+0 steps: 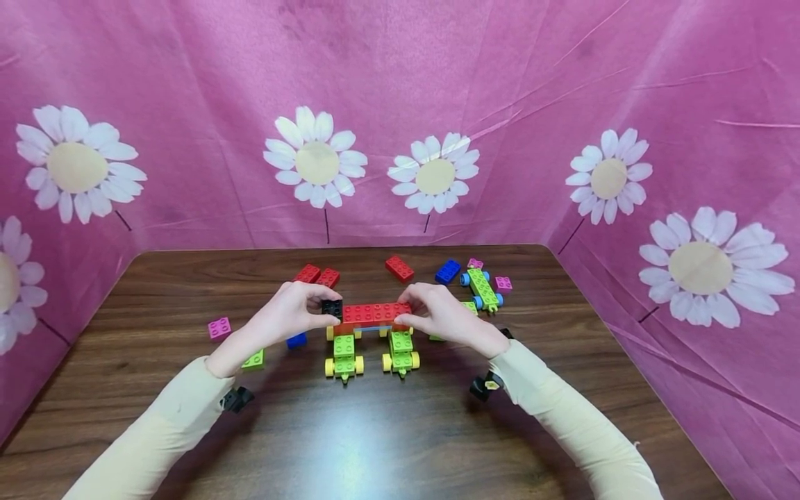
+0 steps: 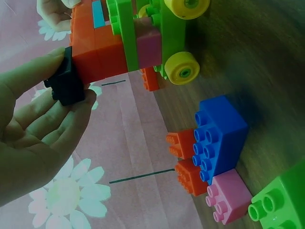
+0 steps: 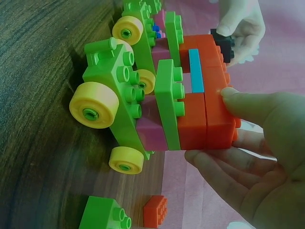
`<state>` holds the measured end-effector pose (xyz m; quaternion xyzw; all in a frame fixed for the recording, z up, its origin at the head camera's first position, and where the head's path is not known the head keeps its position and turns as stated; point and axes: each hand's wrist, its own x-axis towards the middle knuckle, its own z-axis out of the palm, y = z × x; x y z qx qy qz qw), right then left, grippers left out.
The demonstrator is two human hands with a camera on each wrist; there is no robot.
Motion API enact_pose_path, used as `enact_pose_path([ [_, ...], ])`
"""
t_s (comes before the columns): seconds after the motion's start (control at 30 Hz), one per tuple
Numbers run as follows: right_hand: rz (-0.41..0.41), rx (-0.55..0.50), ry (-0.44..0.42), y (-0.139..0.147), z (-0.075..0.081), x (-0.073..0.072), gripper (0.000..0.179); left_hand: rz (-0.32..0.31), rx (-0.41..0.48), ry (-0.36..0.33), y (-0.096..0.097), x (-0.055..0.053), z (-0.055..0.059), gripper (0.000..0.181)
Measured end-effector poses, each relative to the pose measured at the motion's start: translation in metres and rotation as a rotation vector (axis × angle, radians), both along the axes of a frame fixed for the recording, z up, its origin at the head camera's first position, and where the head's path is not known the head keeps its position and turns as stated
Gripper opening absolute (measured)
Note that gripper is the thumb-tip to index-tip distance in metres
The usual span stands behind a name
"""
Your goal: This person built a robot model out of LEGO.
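Observation:
My left hand [image 1: 284, 316] pinches a small black brick [image 1: 332, 309] between thumb and fingers, at the left end of a row of red bricks [image 1: 373, 314]. At the row's right end, my right hand [image 1: 442, 316] grips the red bricks with thumb and fingers. The row bridges two green wheeled bases [image 1: 344, 362] with yellow wheels [image 3: 94, 105]. In the right wrist view, a purple brick [image 3: 151, 121] and a green brick [image 3: 165, 105] are stacked between base and red bricks. A light blue piece [image 3: 196, 70] sits beneath the row's middle.
Behind the hands lie loose red bricks [image 1: 399, 268] and a blue brick [image 1: 448, 271]. A green base with blue wheels [image 1: 482, 288] stands back right, near pink bricks [image 1: 503, 283]. Another pink brick [image 1: 219, 328] and a green brick [image 1: 253, 360] lie left. Flowered pink cloth [image 1: 375, 69] hangs behind.

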<state>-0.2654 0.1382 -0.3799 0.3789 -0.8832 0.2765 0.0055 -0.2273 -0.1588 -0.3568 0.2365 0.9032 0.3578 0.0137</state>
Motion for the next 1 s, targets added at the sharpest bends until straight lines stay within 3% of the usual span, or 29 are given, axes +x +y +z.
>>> enact_pose_path([
  [0.37, -0.004, -0.001, -0.013, -0.001, 0.0018, 0.0019, 0.025, 0.021, -0.028, 0.042, 0.003, 0.0013, -0.0055, 0.032],
  [0.7, -0.008, 0.021, 0.0, -0.001, -0.0009, 0.0005, 0.026, 0.022, -0.03, 0.031, 0.003, 0.0019, -0.0061, 0.031],
  [1.0, 0.012, 0.063, -0.019, 0.0001, 0.0045, 0.0001, 0.028, 0.008, -0.062, 0.063, 0.0056, 0.0, -0.0038, 0.03],
])
